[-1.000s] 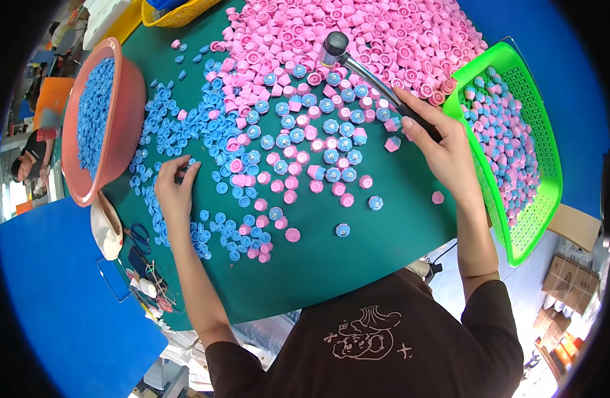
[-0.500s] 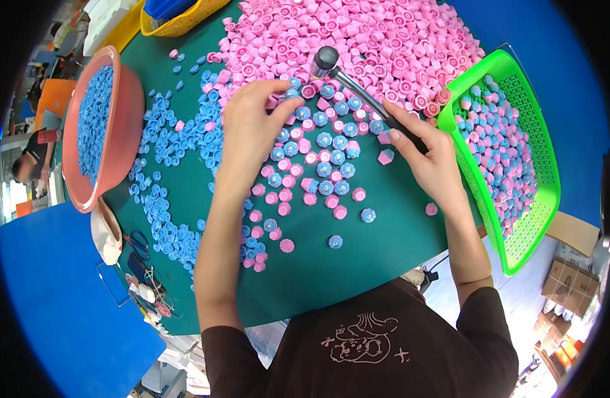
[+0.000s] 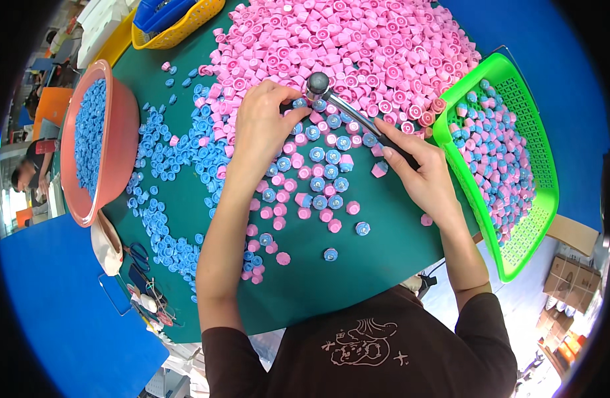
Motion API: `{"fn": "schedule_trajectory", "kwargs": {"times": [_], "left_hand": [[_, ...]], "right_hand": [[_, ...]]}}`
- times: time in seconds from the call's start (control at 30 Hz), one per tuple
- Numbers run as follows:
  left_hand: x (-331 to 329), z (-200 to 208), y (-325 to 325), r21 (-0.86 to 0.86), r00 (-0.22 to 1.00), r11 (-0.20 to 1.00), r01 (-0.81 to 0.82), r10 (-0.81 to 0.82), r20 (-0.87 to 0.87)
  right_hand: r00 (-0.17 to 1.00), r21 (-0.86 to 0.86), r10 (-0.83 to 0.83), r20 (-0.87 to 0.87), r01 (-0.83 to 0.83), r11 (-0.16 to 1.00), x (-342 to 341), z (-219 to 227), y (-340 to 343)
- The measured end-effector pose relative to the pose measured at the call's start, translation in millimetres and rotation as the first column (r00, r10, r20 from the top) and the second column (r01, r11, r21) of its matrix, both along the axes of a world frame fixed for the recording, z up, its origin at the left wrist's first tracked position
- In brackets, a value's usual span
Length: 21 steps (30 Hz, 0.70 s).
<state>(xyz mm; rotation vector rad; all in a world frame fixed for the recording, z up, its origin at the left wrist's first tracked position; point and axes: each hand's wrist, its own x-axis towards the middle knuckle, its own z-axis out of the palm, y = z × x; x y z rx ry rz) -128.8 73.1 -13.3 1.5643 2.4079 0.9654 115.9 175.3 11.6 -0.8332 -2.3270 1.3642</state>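
Note:
My right hand (image 3: 419, 171) is closed around the black handle of a small hammer (image 3: 350, 111). Its dark round head lies just right of my left fingertips, among the pieces. With thumb and forefinger bent together, my left hand (image 3: 264, 123) pinches a blue cupcake-shaped piece (image 3: 299, 103); part of it is hidden by the fingers. In front of both hands stand several cupcake pieces with blue tops (image 3: 333, 156), mixed with bare pink cups (image 3: 279, 209). Loose blue caps (image 3: 165, 156) lie left of my left forearm.
A large heap of pink cups (image 3: 358, 46) covers the table's far side. At the right a green basket (image 3: 444, 142) holds assembled pieces. A pink basin (image 3: 116, 152) of blue caps stands left, scissors (image 3: 139, 256) below it, a yellow basket (image 3: 185, 30) far left.
The hammer's head has come lower and sits closer to my left fingertips. My left hand has shifted slightly right, still pinching a blue piece. The whole view has tilted a little.

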Motion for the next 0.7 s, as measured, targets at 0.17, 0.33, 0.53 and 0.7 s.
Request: {"fn": "schedule_trajectory", "kwargs": {"times": [0.17, 0.33, 0.53, 0.7], "left_hand": [[-2.9, -5.0, -1.2, 0.057, 0.999, 0.998, 0.038, -0.037, -0.016], [-3.1, 0.6, -8.4, 0.027, 1.000, 0.999, 0.018, -0.017, -0.015], [-20.5, 49.3, -59.2, 0.118, 0.986, 0.979, -0.167, 0.166, 0.020], [-39.2, 54.2, -179.0, 0.033, 0.900, 0.903, -0.429, 0.431, -0.068]], "right_hand": [[0.999, 0.050, 0.010, 0.037, -0.012, 0.999, -1.7, -1.4, -0.4], [0.999, 0.092, 0.014, 0.043, -0.018, 0.996, -5.1, 4.5, -4.6], [0.999, 0.295, 0.044, 0.028, -0.050, 0.954, -13.5, 13.6, -12.7], [0.998, 0.169, 0.057, -0.007, -0.055, 0.984, -18.7, 14.2, -15.0]]}}
